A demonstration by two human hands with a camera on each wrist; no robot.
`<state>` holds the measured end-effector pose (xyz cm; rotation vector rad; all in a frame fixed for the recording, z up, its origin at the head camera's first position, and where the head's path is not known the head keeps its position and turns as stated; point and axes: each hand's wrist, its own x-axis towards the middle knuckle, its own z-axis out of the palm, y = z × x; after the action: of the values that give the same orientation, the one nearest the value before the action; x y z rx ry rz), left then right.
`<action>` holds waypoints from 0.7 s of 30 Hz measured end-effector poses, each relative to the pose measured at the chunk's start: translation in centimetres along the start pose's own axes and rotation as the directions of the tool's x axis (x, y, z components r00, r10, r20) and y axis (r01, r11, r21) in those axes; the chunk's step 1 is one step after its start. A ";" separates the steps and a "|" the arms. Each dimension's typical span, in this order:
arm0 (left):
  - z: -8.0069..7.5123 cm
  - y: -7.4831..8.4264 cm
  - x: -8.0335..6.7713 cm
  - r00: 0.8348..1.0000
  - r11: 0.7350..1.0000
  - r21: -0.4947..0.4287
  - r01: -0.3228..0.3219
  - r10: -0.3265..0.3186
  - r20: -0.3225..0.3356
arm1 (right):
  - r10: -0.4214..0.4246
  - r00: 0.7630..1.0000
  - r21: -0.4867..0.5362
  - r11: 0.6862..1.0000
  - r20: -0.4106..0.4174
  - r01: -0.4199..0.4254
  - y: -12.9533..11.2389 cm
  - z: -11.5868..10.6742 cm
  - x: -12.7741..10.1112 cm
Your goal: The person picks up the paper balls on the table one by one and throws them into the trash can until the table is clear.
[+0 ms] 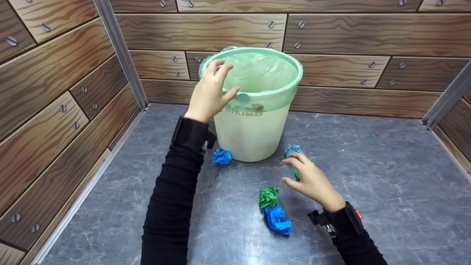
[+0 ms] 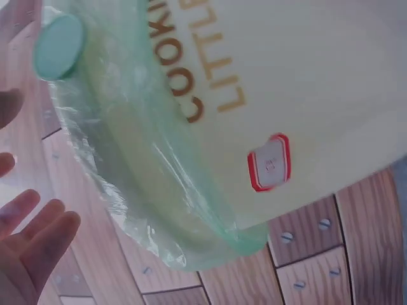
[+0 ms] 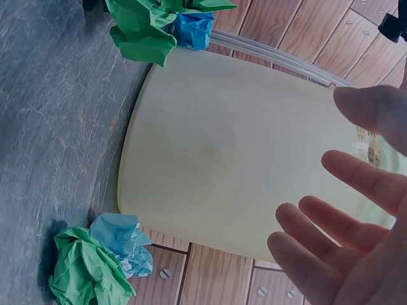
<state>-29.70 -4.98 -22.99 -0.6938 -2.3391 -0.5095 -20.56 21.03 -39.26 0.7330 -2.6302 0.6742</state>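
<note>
A pale bin (image 1: 250,136) with a green rim stands upright on the grey marbled surface, with a clear plastic liner (image 2: 146,190) folded over its edge. My left hand (image 1: 210,92) is at the near left of the rim, fingers spread and nothing in them. Lower on the right, my right hand (image 1: 312,182) hovers with parted fingers, holding nothing. Beneath and beyond it lie a light blue crumpled paper ball (image 1: 293,148) and a green paper ball (image 3: 89,270), partly hidden by the hand in the head view. Left of that hand, another green paper ball (image 1: 268,197) touches a blue crumpled paper (image 1: 278,221).
A second blue paper ball (image 1: 222,156) lies at the left foot of the bin. Wood-patterned panels (image 1: 206,33) rise behind and at both sides, joined by grey metal corner posts (image 1: 123,55). A red-edged label (image 2: 269,162) is stuck on the bin's side.
</note>
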 end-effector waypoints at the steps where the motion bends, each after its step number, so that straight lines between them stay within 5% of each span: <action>1: 0.1 0.0 -0.4 0.999 1.000 -0.001 -0.014 0.014 -0.030 | 0.002 1.000 -0.002 1.000 0.002 -0.002 0.0 0.0 0.0; 11: 3.1 0.2 -6.8 0.987 0.996 -0.029 -0.084 0.079 -0.144 | -0.007 1.000 -0.025 1.000 -0.001 0.007 -0.3 0.3 -0.1; 21: 7.6 1.9 -12.0 0.990 0.991 -0.007 -0.136 0.136 0.042 | -0.017 1.000 -0.046 0.999 0.005 0.017 -0.5 0.3 -0.1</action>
<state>-24.27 -3.72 -36.19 -0.8669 -2.3103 -0.4423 -20.33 20.52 -39.41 0.7434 -2.6314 0.6065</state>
